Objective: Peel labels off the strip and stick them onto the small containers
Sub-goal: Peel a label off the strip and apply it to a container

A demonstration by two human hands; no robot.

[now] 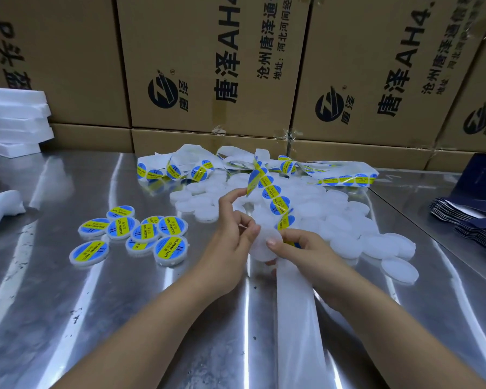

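The left hand (232, 223) is reaching in from the bottom, with its arm lying low over the surface (68, 304). Its top fingers are lifting up and pinching the edge of one blue and yellow label (253, 178), which is peeling away from the strip (279, 204). Its lower fingers are curling against the container (260, 242), a small white round one held just above the surface.

The right hand (303, 249) is coming in from the bottom right. Its thumb is pressing flat on the lid of the container, and its fingers are curling under, gripping it. The strip is passing right by this hand. The bare white backing (296, 327) is trailing down from it toward the person.

The surface is shining like silver metal. On the left, the labelled containers (141, 234) are sitting close together in a little bunch. Behind and to the right of the hands, the plain containers (343, 223) are lying in a big white heap. More of the strip is curling in loose loops (197, 169) at the back.

Big brown boxes (208, 66) with black writing are standing like a wall behind the surface. White foam sheets (14, 122) are piling up at the far left. Dark blue packets (472, 220) are lying in a stack at the far right.
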